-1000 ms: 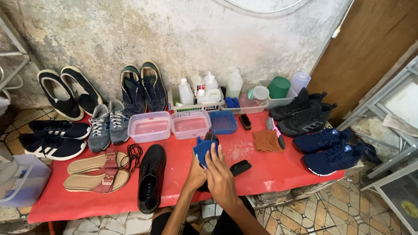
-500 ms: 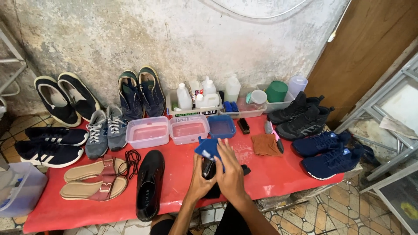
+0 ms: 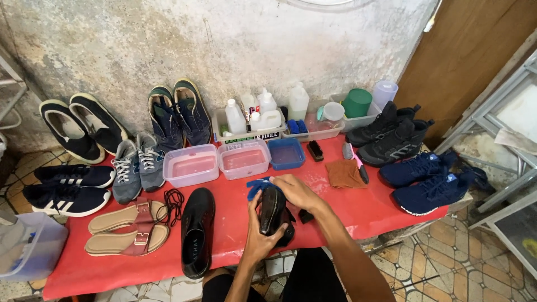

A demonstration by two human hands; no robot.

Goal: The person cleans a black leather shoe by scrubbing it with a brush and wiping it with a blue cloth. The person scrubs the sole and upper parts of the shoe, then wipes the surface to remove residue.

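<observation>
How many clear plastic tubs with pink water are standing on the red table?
2. One tub stands left, beside the grey sneakers; the other tub is just right of it, next to the small blue tub. None seems hidden.

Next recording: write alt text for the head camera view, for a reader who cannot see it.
A person's left hand holds a black shoe upright over a red table while the right hand presses a blue cloth to it. A matching black shoe, tan sandals, sneakers, plastic tubs and bottles surround them.
</observation>
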